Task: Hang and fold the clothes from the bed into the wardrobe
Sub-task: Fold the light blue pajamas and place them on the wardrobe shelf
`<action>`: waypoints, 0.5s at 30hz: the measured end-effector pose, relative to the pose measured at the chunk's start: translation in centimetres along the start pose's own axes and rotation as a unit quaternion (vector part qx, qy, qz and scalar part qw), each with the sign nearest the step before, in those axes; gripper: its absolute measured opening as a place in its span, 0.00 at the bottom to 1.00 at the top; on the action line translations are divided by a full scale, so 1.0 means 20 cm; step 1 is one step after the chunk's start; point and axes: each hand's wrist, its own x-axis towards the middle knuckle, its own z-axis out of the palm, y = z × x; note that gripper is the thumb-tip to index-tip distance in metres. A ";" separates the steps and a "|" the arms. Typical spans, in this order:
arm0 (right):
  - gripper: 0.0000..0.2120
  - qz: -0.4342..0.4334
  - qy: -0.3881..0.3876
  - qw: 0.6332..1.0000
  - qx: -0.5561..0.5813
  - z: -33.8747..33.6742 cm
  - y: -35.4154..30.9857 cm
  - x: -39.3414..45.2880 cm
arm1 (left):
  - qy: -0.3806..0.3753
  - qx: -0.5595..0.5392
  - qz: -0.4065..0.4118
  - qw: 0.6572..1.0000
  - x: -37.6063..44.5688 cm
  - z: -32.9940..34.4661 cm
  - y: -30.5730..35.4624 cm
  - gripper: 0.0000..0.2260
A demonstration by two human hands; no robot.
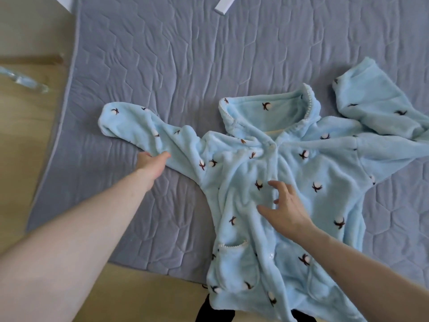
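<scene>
Head view. Pale blue fleece pajama top (301,194) spread front-up on grey quilted bed cover (162,66), collar toward 12 o'clock, hem hanging over the bed edge at 6 o'clock. Small brown-and-white cotton-boll print all over; buttoned placket (275,173) down the middle; pocket with white trim (232,247) near the hem at 7 o'clock.

Left hand (151,162) at 9 o'clock of the garment body, arm stretched out, thumb and fingers pinching the lower edge of the left-side sleeve (144,131); fingers mostly hidden under the fabric. Sleeve lying flat from the shoulder toward 10 o'clock, cuff well beyond the hand.

Right hand (286,210) spread, fingers apart and slightly bent, over the chest of the top just beside the placket; fingertips (271,183) pointing toward 11 o'clock. Touching or just above the fleece: cannot tell. Garment lying under and all around this hand.

Other sleeve (376,105) off at 2 o'clock, bent back on itself, well apart from both hands.

White strip-like object (226,4) at 12 o'clock on the cover. Wooden floor (30,124) at 9 o'clock, with a clear plastic item (23,81) on it. Dark clothing (216,310) at 6 o'clock under the hem.
</scene>
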 end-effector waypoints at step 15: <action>0.20 0.024 0.086 0.987 0.137 0.04 0.08 0.07 | 0.040 -0.240 -0.050 0.969 0.23 0.09 0.26 0.39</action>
